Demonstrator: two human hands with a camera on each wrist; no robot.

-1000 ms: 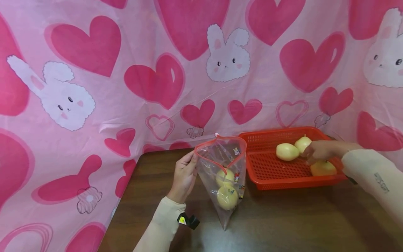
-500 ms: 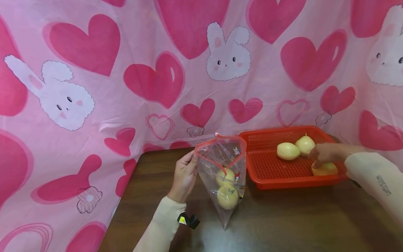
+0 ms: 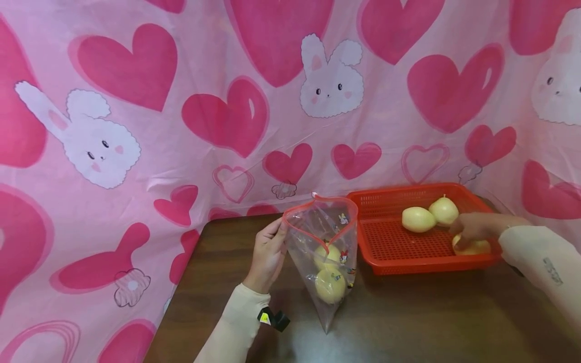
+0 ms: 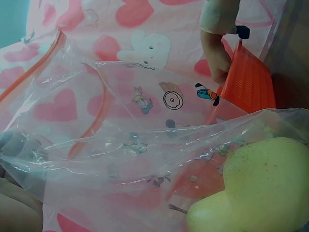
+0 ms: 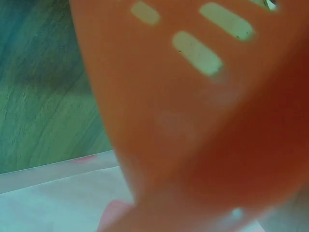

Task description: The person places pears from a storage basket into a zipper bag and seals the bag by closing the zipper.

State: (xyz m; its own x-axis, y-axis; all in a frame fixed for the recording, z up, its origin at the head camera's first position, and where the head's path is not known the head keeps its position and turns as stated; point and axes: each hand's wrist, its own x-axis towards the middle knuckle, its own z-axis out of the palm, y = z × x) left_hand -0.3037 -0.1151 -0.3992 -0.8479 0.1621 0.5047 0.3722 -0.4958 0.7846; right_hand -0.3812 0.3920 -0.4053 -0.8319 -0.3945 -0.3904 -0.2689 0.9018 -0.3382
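My left hand pinches the left edge of a clear plastic zip bag, thumb at its red rim. The bag's mouth gapes open. Two pale yellow pears lie inside, one above the other, speckled and stemmed in the left wrist view. At the right end of a red plastic basket, my right hand reaches down over a pear, its fingers curved round the pear's left side. That hand covers the pear's top. In the right wrist view the basket wall blocks sight of the hand.
Two more pears sit side by side toward the basket's back. The basket stands on a dark wooden table, right of the bag. A pink cloth with hearts and rabbits hangs behind.
My right hand has shifted slightly right and down, from between the pears onto the front right one. The back pear shows more fully. My left hand and the bag have hardly moved.
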